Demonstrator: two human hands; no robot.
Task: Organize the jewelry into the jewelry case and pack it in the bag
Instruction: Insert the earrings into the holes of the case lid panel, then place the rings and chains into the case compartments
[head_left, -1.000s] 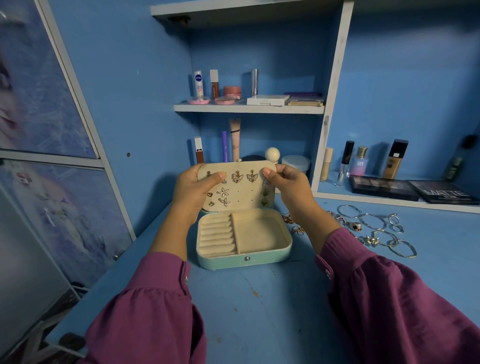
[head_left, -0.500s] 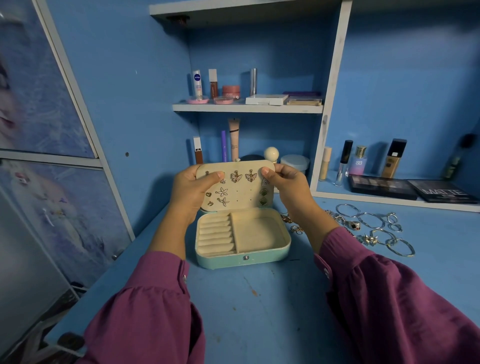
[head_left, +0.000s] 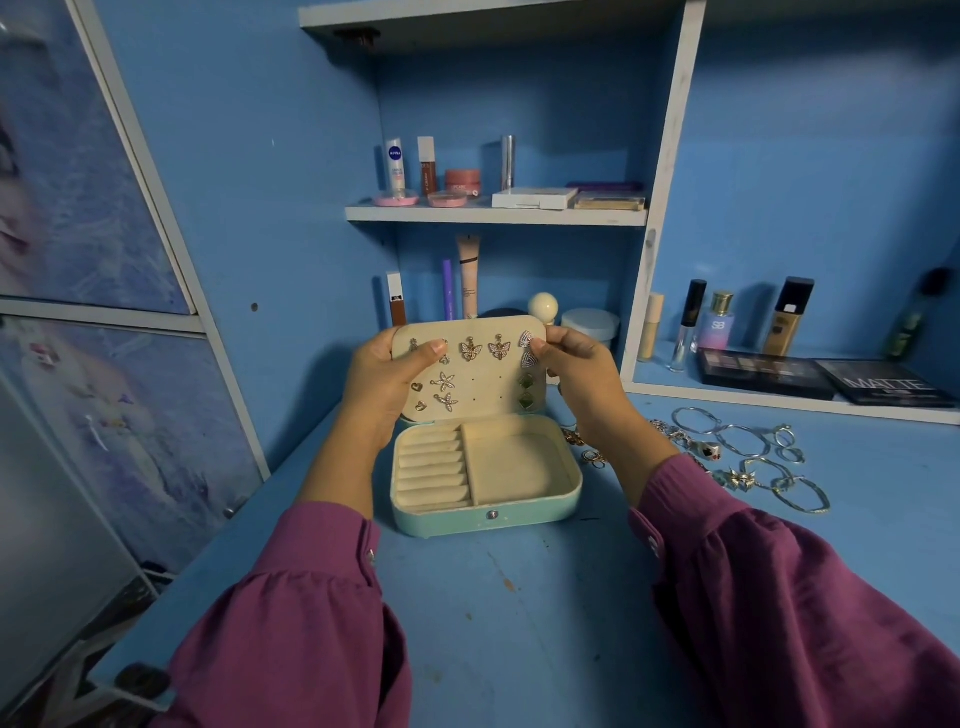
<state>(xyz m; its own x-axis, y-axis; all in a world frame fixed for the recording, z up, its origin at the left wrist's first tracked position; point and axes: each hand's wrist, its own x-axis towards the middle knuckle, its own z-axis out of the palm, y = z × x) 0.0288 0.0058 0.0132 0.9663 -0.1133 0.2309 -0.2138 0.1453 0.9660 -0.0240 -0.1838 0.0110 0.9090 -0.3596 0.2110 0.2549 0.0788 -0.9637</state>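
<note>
- Holding the earring panel of the jewelry case upright, the left hand grips its left edge and the right hand pinches its upper right corner; the fingers of both hands are curled on it.
- Compared with a second ago, the right thumb is now further out at the corner, so a silver patterned earring shows there; the panel itself is hardly moved.
- I judge from this that the earrings are almost all pinned, and the rings and bangles come next.
- The panel carries two butterfly earrings, two starfish ones, small hearts at the lower left and dark green pieces at the right edge.
- The base of the case stands on the surface just under the hands; its ring rolls and its open compartment hold nothing.
- Loose jewelry lies on the surface to the right of the case, toward the shelf edge.
- No bag is in view.
</note>
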